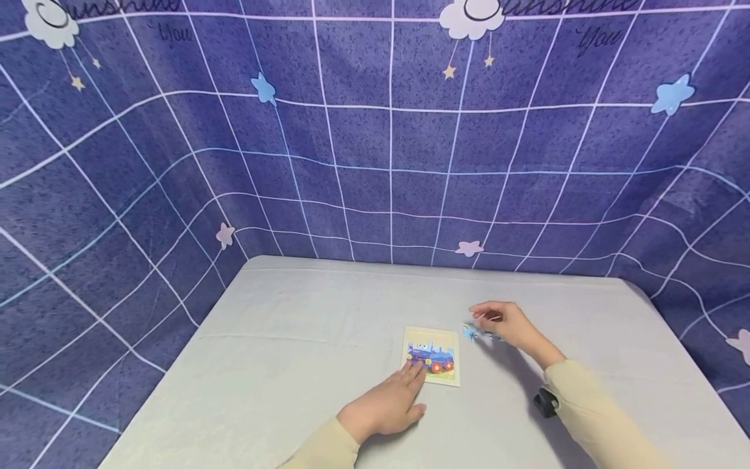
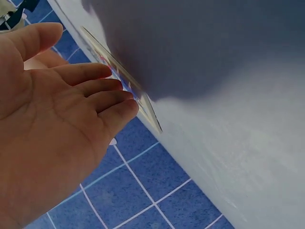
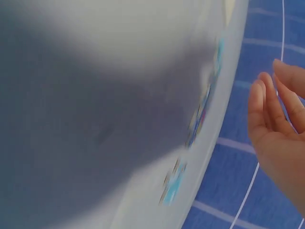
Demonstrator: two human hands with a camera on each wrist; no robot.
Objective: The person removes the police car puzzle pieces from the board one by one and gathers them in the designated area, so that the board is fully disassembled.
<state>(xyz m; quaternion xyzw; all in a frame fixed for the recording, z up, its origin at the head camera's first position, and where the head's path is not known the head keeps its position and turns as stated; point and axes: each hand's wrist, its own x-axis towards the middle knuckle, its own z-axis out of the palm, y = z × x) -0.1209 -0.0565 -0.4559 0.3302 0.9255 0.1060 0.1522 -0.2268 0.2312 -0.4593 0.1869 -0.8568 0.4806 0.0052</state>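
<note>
Purple-blue cloth (image 1: pixel 351 143), ruled with pale lines, surrounds a table (image 1: pixel 305 306) covered in light grey fabric, with 2 bare hands near the lower middle of the head view.

Left hand (image 1: pixel 387 405) lies with its fingers extended and thumb spread wide, fingertips on the lower left part of a small picture board (image 1: pixel 442 336). This board sits just right of centre in the lower half of the frame, cream-edged, showing a blue vehicle with eyes and red wheels; the fingers cover part of the lower left of it.

Right hand (image 1: pixel 505 324), to the right of the board, is held above loose pieces (image 1: pixel 470 331), fingers loosely bent, the gap between thumb and fingertips narrow. Those pieces, light blue where visible, lie just beside the board's right edge. From the right wrist they run down the centre-right, too blurred to count.

Beige sleeves (image 1: pixel 603 410) cover both forearms, and a black device (image 1: pixel 545 402) sits at the right wrist. Farther out, 2 white clouds (image 1: pixel 471 19) mark the top of the cloth, with 2 blue stars (image 1: pixel 263 88) lower down.
</note>
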